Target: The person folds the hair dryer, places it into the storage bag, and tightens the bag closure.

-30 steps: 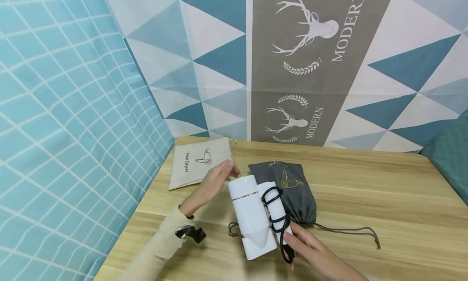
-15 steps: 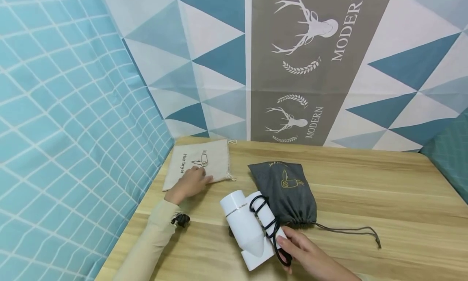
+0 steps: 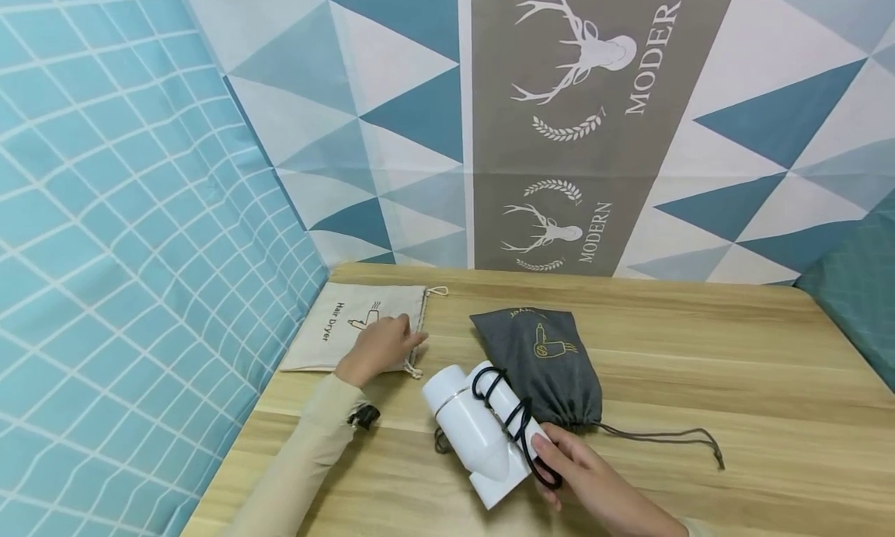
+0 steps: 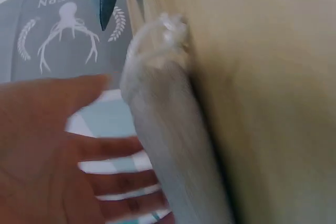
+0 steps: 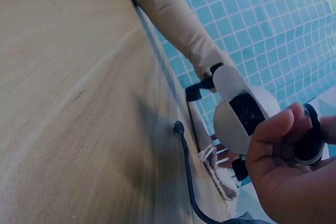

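My right hand (image 3: 583,475) grips the handle end of a white hair dryer (image 3: 471,424), whose black cord (image 3: 520,420) is wound around the handle. The dryer is tilted above the table, its wide end toward the far left. At the left, my left hand (image 3: 381,346) lies over the right part of a beige drawstring pouch (image 3: 315,331) printed "Hair Dryer". In the left wrist view the hand's extended fingers (image 4: 123,182) are against the blurred pouch (image 4: 168,119), thumb apart. The right wrist view shows the right-hand fingers (image 5: 273,129) close around the handle.
A dark grey drawstring pouch (image 3: 552,381) lies behind the dryer, its cord (image 3: 664,437) trailing right over the wooden table (image 3: 734,366). A blue checked cloth (image 3: 140,249) borders the left side; a patterned backdrop (image 3: 538,156) stands behind.
My left hand has moved from beside the dryer onto the beige pouch. That pouch has shifted left and nearer. The dryer has come slightly lower and nearer, and turned a little, in my right hand.
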